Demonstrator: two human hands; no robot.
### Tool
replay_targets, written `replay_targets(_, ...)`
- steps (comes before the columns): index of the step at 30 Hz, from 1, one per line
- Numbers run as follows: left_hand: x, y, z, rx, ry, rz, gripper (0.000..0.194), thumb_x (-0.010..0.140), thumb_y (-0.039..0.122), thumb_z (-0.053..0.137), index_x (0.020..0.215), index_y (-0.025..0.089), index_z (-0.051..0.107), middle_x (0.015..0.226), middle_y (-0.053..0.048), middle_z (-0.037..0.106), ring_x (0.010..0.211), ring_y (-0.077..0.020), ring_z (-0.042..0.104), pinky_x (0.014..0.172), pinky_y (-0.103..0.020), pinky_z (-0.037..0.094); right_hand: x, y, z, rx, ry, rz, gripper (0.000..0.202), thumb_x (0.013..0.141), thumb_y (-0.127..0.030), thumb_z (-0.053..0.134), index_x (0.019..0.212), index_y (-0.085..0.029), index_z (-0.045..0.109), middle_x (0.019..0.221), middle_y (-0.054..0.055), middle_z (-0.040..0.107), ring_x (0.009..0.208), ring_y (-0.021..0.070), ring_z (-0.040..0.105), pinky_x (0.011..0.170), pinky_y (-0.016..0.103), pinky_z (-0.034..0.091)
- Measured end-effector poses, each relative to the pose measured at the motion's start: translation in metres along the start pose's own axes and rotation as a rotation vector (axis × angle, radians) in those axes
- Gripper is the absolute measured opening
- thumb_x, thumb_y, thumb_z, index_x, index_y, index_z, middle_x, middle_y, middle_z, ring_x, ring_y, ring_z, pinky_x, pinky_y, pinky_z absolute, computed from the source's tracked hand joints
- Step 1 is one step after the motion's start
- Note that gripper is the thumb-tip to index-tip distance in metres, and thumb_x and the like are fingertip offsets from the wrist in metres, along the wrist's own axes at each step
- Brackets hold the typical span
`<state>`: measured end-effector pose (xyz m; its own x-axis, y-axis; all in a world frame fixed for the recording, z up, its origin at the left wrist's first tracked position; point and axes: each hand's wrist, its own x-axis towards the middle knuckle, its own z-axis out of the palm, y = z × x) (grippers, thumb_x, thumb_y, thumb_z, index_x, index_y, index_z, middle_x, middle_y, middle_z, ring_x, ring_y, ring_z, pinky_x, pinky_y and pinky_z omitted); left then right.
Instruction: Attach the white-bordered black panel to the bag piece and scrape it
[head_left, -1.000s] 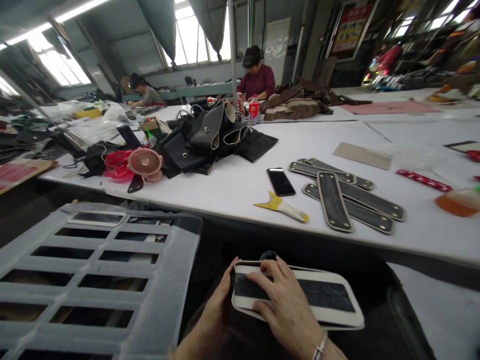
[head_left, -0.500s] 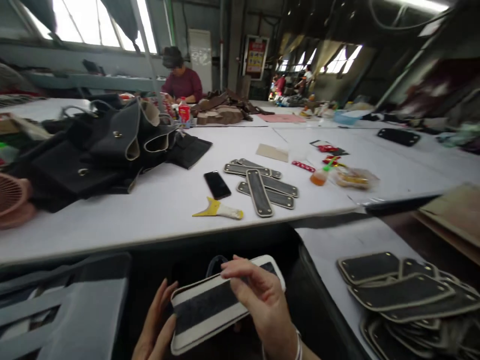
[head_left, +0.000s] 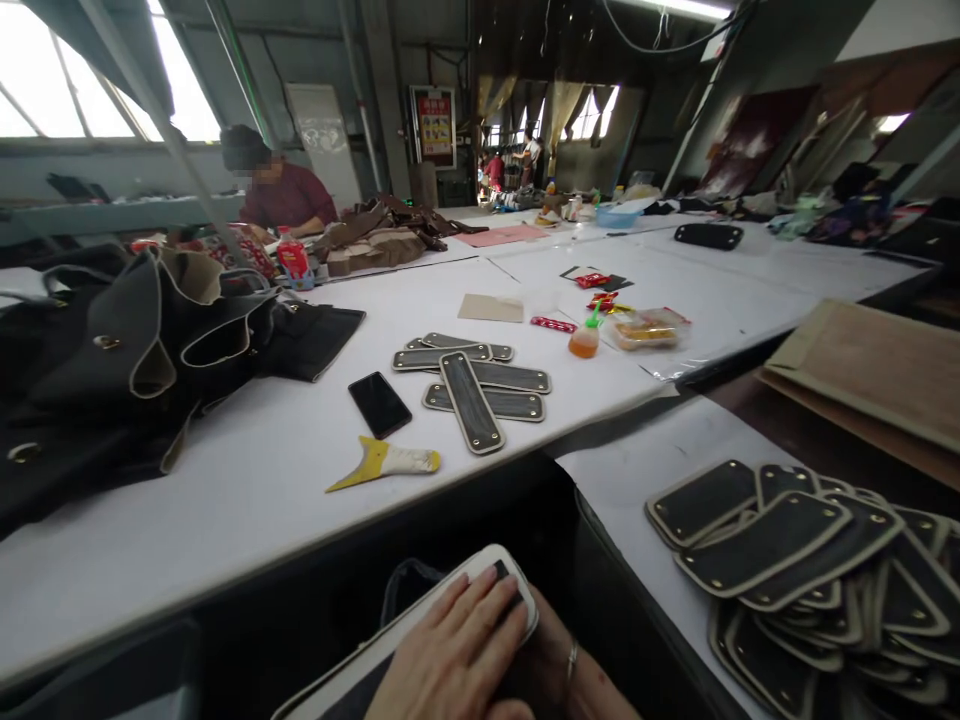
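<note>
A flat padded piece point(head_left: 352, 668), white-rimmed with a dark centre, lies tilted in my lap below the table edge. My left hand point(head_left: 450, 650) rests flat on top of its upper end, fingers together. My right hand point(head_left: 562, 665), wearing a ring, is under that same end, mostly hidden by the piece and the left hand. A heap of similar dark pieces with pale rims point(head_left: 787, 560) lies on the lower surface to my right.
On the white table point(head_left: 247, 480) lie a yellow scraper point(head_left: 382, 462), a black phone point(head_left: 379, 403), several dark riveted straps point(head_left: 472, 400), an orange bottle point(head_left: 583, 343) and black bags point(head_left: 135, 350). A person point(head_left: 274, 190) sits at the far side. Wooden boards point(head_left: 862, 370) lie at right.
The view has swung right, bringing the heap of pieces into sight. The piece has dropped lower and tilted; my left hand now lies on top of it and my right hand is under it.
</note>
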<state>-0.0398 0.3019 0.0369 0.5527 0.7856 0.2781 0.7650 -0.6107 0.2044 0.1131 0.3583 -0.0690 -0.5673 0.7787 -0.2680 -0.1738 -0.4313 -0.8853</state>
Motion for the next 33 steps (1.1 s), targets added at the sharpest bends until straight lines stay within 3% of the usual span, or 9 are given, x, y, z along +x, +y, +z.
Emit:
replay_targets(2, 0.003, -0.004, 0.012, 0.024, -0.009, 0.006, 0.072, 0.085, 0.049, 0.057, 0.146, 0.02, 0.031, 0.138, -0.009, 0.048, 0.123, -0.0263, 0.052, 0.105, -0.032, 0.041, 0.005, 0.004, -0.002, 0.411, -0.137, 0.301, 0.055, 0.089, -0.061, 0.044, 0.089, -0.014, 0.072, 0.072, 0.006, 0.069, 0.074, 0.0165, 0.067, 0.069, 0.026, 0.051)
replay_targets(4, -0.001, -0.007, 0.021, 0.049, -0.007, 0.001, 0.068, 0.088, 0.041, 0.058, 0.147, 0.022, 0.029, 0.138, -0.008, 0.049, 0.122, -0.0244, 0.053, 0.105, -0.03, 0.042, 0.013, 0.009, -0.009, 0.775, -0.185, 0.51, 0.046, 0.083, -0.057, 0.06, 0.095, -0.013, 0.07, 0.076, 0.004, 0.07, 0.072, 0.012, 0.065, 0.07, 0.019, 0.05)
replay_targets(8, -0.01, -0.009, 0.03, 0.081, -0.036, -0.01, 0.063, 0.09, 0.029, 0.056, 0.147, 0.023, 0.029, 0.138, -0.006, 0.048, 0.123, -0.0228, 0.052, 0.107, -0.029, 0.04, 0.026, 0.019, -0.016, 1.103, -0.203, 0.639, 0.037, 0.079, -0.04, 0.072, 0.103, -0.013, 0.067, 0.079, 0.002, 0.071, 0.067, 0.0067, 0.063, 0.059, 0.01, 0.045)
replay_targets(12, -0.009, -0.005, 0.03, 0.005, -0.095, -0.042, 0.066, 0.091, 0.027, 0.055, 0.148, 0.026, 0.022, 0.137, -0.006, 0.048, 0.122, -0.0247, 0.051, 0.104, -0.032, 0.042, 0.028, 0.025, -0.013, 1.153, -0.209, 0.706, 0.036, 0.08, -0.041, 0.071, 0.101, -0.012, 0.068, 0.07, 0.001, 0.07, 0.063, 0.0067, 0.062, 0.051, 0.008, 0.042)
replay_targets(16, -0.005, -0.002, 0.028, -0.012, -0.121, -0.05, 0.066, 0.091, 0.027, 0.054, 0.148, 0.026, 0.021, 0.136, -0.006, 0.048, 0.121, -0.0249, 0.052, 0.104, -0.032, 0.042, 0.028, 0.036, -0.011, 1.188, -0.236, 0.732, 0.033, 0.078, -0.042, 0.073, 0.086, -0.009, 0.069, 0.067, 0.002, 0.069, 0.062, 0.0051, 0.061, 0.052, 0.006, 0.041)
replay_targets(19, -0.005, -0.001, 0.027, 0.02, -0.152, -0.06, 0.064, 0.092, 0.029, 0.054, 0.148, 0.025, 0.023, 0.137, -0.005, 0.047, 0.121, -0.0251, 0.051, 0.104, -0.033, 0.042, 0.028, 0.046, -0.013, 1.101, -0.201, 0.604, 0.033, 0.082, -0.044, 0.068, 0.081, -0.011, 0.068, 0.072, 0.003, 0.07, 0.066, 0.0069, 0.062, 0.058, 0.01, 0.045)
replay_targets(24, -0.001, -0.002, 0.021, -0.007, -0.187, -0.087, 0.066, 0.092, 0.03, 0.052, 0.149, 0.028, 0.018, 0.135, -0.003, 0.051, 0.119, -0.0233, 0.054, 0.101, -0.03, 0.045, 0.03, 0.037, -0.011, 0.969, -0.218, 0.443, 0.036, 0.083, -0.047, 0.065, 0.099, -0.014, 0.066, 0.076, 0.003, 0.07, 0.063, 0.0111, 0.062, 0.054, 0.017, 0.046)
replay_targets(29, 0.01, -0.001, 0.01, -0.015, -0.196, -0.107, 0.053, 0.092, 0.029, 0.053, 0.143, 0.027, 0.038, 0.136, -0.002, 0.054, 0.124, -0.0206, 0.052, 0.105, -0.027, 0.041, 0.036, 0.024, -0.011, 1.012, -0.316, 0.519, 0.042, 0.085, -0.048, 0.062, 0.101, -0.009, 0.064, 0.079, 0.007, 0.069, 0.061, 0.0135, 0.062, 0.053, 0.021, 0.047)
replay_targets(33, 0.02, 0.006, 0.005, 0.112, -0.176, -0.093, 0.04, 0.092, 0.033, 0.051, 0.13, 0.021, 0.051, 0.131, 0.0, 0.06, 0.12, -0.0175, 0.056, 0.1, -0.025, 0.046, 0.034, 0.029, -0.013, 1.08, -0.3, 0.502, 0.028, 0.08, -0.038, 0.072, 0.087, -0.012, 0.064, 0.066, -0.001, 0.063, 0.053, 0.0064, 0.056, 0.05, 0.014, 0.044)
